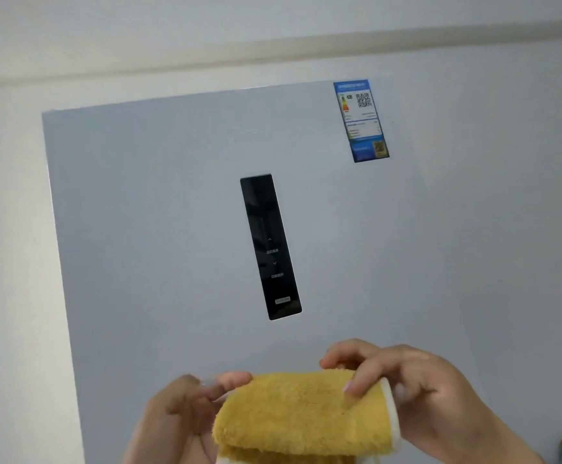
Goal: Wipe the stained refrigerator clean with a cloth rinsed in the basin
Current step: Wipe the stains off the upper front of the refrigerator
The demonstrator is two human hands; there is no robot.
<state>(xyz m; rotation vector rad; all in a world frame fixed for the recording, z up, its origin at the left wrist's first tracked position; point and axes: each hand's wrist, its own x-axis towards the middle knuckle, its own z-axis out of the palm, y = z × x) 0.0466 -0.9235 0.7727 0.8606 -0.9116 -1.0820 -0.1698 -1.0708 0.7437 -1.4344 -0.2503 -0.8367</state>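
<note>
**Yellow cloth held folded before the refrigerator door**

The yellow microfibre cloth [301,410] sits low in view, near us, just in front of the pale grey refrigerator door [159,229], below its black control panel [270,246]. The left hand [176,413] pinches its left edge; the right hand [417,393] has its fingers [361,380] curled over the white-trimmed right end. It looks light, soft and floppy, so it is probably best bunched in the palm and pressed flat to the door.

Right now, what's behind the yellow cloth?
The refrigerator door is behind the yellow cloth, which both hands hold: left hand, right hand. The control panel is above it. The covered door patch can't be seen.
</note>
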